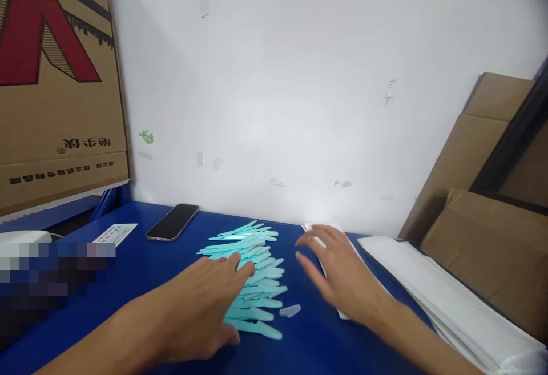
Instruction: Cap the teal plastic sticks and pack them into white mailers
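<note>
A row of turquoise eyebrow razors [261,289] lies on the blue table, fanned in an overlapping column with the wider ends to the right. My left hand [205,298] rests over the left side of the row, fingers stretched forward and thumb apart near the closest razors. It hides part of several handles. A small translucent blade cap [290,310] sits alone just right of the row. To the right, my right hand [338,266] hovers with fingers spread and nothing between them. Beneath it is a white packet or sheet [343,314], mostly covered by the hand.
A phone [173,222] lies at the back left, near a printed white card [115,234]. White plastic bags [445,295] lie along the right side. Cardboard [488,249] leans at the right, and a large carton [60,95] stands at the left. A white wall [274,89] rises behind.
</note>
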Motion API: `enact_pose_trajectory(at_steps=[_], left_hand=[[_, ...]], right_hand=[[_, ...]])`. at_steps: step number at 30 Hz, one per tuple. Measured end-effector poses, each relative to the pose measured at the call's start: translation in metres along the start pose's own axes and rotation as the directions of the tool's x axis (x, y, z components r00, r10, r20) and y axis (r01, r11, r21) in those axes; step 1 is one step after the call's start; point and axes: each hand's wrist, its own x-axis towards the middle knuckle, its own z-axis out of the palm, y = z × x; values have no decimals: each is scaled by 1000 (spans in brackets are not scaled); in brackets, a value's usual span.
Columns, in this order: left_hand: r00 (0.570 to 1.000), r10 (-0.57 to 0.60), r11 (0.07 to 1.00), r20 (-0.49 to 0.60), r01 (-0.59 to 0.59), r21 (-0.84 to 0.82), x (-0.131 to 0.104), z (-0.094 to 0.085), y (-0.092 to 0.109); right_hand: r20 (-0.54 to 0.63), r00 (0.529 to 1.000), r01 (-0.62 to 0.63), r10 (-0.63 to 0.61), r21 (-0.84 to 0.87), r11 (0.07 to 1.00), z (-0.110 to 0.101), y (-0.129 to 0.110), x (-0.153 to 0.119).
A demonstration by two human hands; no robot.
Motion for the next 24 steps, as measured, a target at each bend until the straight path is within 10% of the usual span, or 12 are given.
enact_pose_trajectory(at_steps=[4, 24], left_hand=[[1000, -9, 982, 23, 5, 188, 4, 16, 4], [996, 91, 962, -28, -80, 261, 16, 19, 0]], right_hand=[[-68, 966, 256, -249, 127, 958, 8, -30, -25], [102, 939, 314, -329, 141, 939, 28, -19, -30]])
